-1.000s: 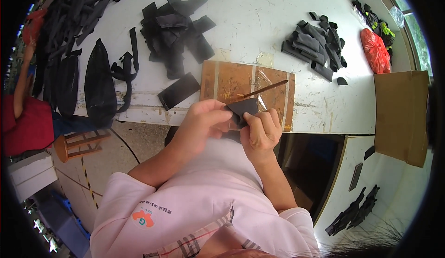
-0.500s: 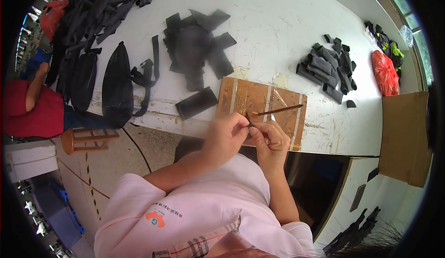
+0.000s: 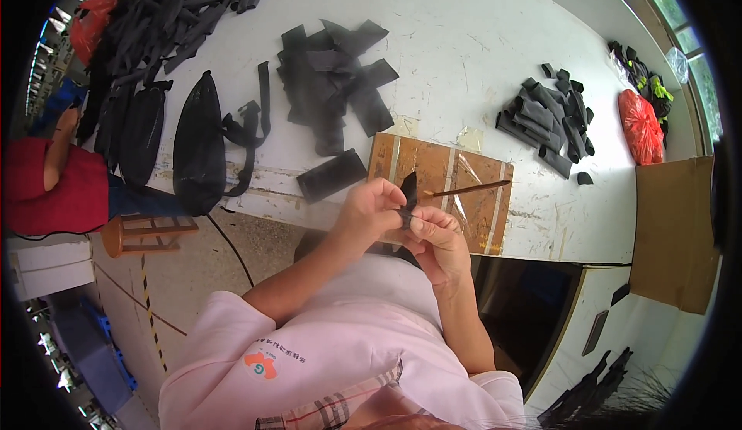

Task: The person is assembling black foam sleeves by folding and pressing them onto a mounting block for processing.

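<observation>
Pinching the strip (image 3: 410, 186), now showing slimmer, perhaps folded, between left hand (image 3: 369, 212) and right hand (image 3: 438, 237) near front edge of tabletop (image 3: 549, 225).

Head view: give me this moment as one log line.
left hand: pinching black piece; right hand: pinching same piece; brown board: on white table; thin stick: on board

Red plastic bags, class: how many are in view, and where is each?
2: one red bag at the right, above the cardboard box in the picture; another red bag at upper left, beside the dark heap. Others may be hidden.
</observation>
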Available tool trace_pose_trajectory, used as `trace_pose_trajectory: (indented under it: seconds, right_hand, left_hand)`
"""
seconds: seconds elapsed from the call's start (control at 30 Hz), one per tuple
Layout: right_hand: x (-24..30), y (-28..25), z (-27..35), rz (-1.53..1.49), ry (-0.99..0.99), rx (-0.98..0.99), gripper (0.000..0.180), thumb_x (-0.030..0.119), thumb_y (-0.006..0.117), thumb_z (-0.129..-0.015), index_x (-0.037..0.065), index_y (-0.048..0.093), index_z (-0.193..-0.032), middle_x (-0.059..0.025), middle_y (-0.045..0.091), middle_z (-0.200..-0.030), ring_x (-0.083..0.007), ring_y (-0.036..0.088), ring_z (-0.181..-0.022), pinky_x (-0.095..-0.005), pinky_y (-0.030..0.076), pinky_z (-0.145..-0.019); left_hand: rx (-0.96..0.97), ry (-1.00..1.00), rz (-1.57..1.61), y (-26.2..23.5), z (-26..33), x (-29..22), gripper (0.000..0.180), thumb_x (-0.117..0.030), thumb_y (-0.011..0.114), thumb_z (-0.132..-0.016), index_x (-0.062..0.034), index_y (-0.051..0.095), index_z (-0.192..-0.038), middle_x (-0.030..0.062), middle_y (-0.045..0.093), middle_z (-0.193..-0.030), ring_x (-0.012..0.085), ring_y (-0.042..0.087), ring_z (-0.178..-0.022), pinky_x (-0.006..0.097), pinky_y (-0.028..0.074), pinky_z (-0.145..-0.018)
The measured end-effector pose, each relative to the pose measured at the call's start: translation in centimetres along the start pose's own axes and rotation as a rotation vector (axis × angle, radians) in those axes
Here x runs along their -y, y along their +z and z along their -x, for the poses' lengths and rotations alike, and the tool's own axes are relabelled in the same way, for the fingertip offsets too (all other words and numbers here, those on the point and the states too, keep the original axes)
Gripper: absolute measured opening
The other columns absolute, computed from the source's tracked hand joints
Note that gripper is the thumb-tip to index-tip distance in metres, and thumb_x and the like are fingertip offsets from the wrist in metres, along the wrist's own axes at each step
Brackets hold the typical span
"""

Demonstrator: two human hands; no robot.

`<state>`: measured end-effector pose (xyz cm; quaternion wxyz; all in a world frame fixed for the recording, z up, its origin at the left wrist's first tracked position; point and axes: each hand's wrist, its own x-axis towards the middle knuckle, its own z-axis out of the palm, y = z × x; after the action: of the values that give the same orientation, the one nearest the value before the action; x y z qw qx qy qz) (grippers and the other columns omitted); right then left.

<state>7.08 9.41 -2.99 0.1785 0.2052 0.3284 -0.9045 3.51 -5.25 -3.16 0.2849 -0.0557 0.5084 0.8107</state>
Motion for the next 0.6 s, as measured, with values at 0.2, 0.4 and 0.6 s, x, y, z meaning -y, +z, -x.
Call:
trace_pose_trajectory:
  seconds: [0.2, 0.4, 0.6]
  right_hand:
    - [-0.6, 0.6, 0.1, 0.114, -0.093, 0.051, 0.01, 0.016, 0.057, -0.083, 0.008, 0.053, -0.078, 0.0038, 0.048, -0.066, -0.0055, 0.041, -0.057, -0.0185, 0.032, -0.052]
    - [-0.1, 0.6, 0.8, 0.138, -0.148, 0.022, 0.013, 0.019, 0.058, -0.083, 0.009, 0.053, -0.077, 0.0054, 0.047, -0.068, -0.005, 0.043, -0.061, -0.0176, 0.036, -0.055]
    - [0.7, 1.3, 1.6, 0.198, -0.31, 0.214, 0.014, 0.016, 0.06, -0.082, 0.007, 0.052, -0.077, 0.0021, 0.049, -0.08, -0.0064, 0.045, -0.07, -0.0201, 0.039, -0.065]
  left_hand:
    - [-0.269, 0.466, -0.461, 1.7, -0.3, 1.1, 0.016, 0.012, 0.049, -0.072, 0.0032, 0.053, -0.085, 0.0031, 0.057, -0.073, 0.0009, 0.047, -0.055, 0.016, 0.036, -0.045]
    - [0.085, -0.038, 0.211, 1.1, 1.2, -1.4, 0.027, 0.009, 0.056, -0.073, 0.0015, 0.049, -0.098, 0.0119, 0.061, -0.083, 0.0004, 0.043, -0.045, 0.014, 0.028, -0.035]
    - [0.509, -0.236, 0.771, 1.8, 2.3, -2.3, 0.035, 0.004, 0.058, -0.075, 0.0053, 0.044, -0.107, 0.0136, 0.058, -0.077, 0.0017, 0.036, -0.034, 0.016, 0.027, -0.032]
